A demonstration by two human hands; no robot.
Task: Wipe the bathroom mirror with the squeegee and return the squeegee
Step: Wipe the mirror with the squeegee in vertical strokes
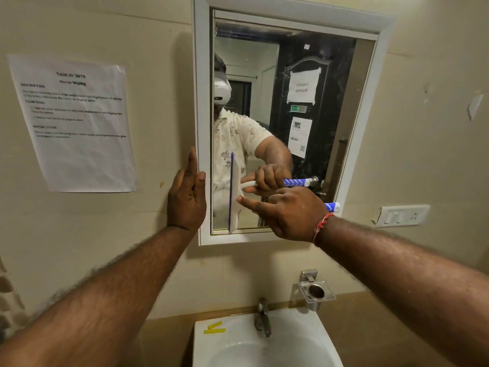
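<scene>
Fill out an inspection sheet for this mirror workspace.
Surface: mirror in a white frame; streaks cannot be judged.
Job's things: squeegee, blade upright against the glass near its lower left.
Clutter: two yellow strips on the sink rim.
Hands: left hand flat on the frame's left edge; right hand grips the squeegee handle.
Cables: nothing seen.
Surroundings: taped instruction sheet, switch plate, tap, metal holder.

White squeegee (235, 221), blue edge; white-framed mirror (202, 102)
</scene>
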